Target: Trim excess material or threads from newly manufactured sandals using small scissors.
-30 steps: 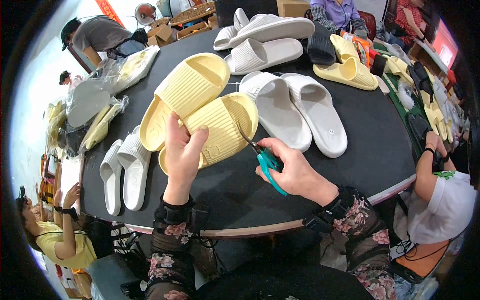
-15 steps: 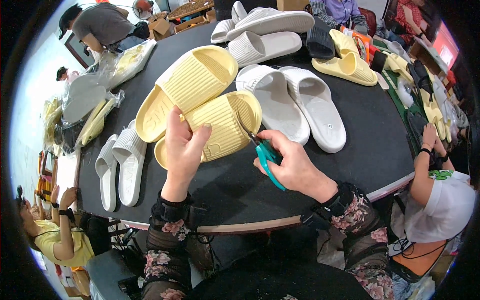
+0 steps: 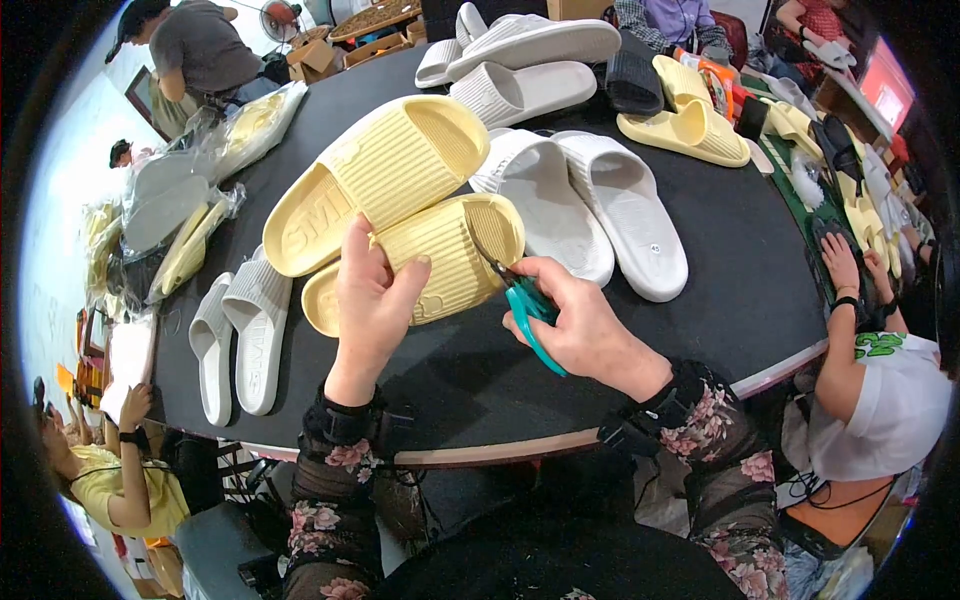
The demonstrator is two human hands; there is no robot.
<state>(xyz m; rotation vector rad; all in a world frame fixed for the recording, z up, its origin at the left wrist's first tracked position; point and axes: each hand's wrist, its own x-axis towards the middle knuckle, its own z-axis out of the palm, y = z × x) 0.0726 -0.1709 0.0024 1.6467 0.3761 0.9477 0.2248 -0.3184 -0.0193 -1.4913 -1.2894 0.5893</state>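
A pair of yellow slide sandals is gripped in my left hand [image 3: 375,300], fingers beneath and thumb on top. The upper yellow slide [image 3: 390,175] lies above and partly behind the lower yellow slide [image 3: 450,250]. Teal-handled scissors [image 3: 530,318] are in my right hand [image 3: 595,330], fingers curled round the handles. Their dark blades point up and left, over the toe opening of the lower slide; whether the tips touch anything cannot be made out. Just behind the scissors stands a pair of white slides [image 3: 630,215] on the black table [image 3: 480,390].
Grey slides [image 3: 258,340] lie at the left, plastic-bagged slides [image 3: 190,235] beyond them. More grey slides [image 3: 540,45], a black slide [image 3: 635,75] and yellow slides [image 3: 690,130] sit at the back. A co-worker in white [image 3: 885,400] is at the right, another in yellow at the left.
The upper yellow slide has shifted slightly right against the lower one. The scissors and my right hand moved a little left. At the left, the co-worker's hands have moved.
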